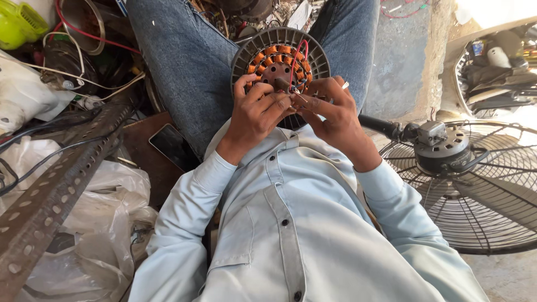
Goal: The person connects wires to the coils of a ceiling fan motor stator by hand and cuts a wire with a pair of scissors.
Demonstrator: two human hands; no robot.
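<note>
A round grey fan motor stator (279, 53) with orange copper windings rests on my lap between my knees. Red and blue wires (298, 59) run from it down to my fingers. My left hand (254, 109) pinches the wire ends at the stator's lower edge. My right hand (330, 106) meets it from the right, fingers closed on the same thin wires. A small pale piece sticks out between my right fingers. The fingertips of both hands touch each other.
A black phone (173, 146) lies on a brown board left of my leg. A perforated metal angle bar (61, 179) crosses plastic bags at left. A fan with motor and wire guard (458, 168) stands at right. Cables and clutter fill the upper left.
</note>
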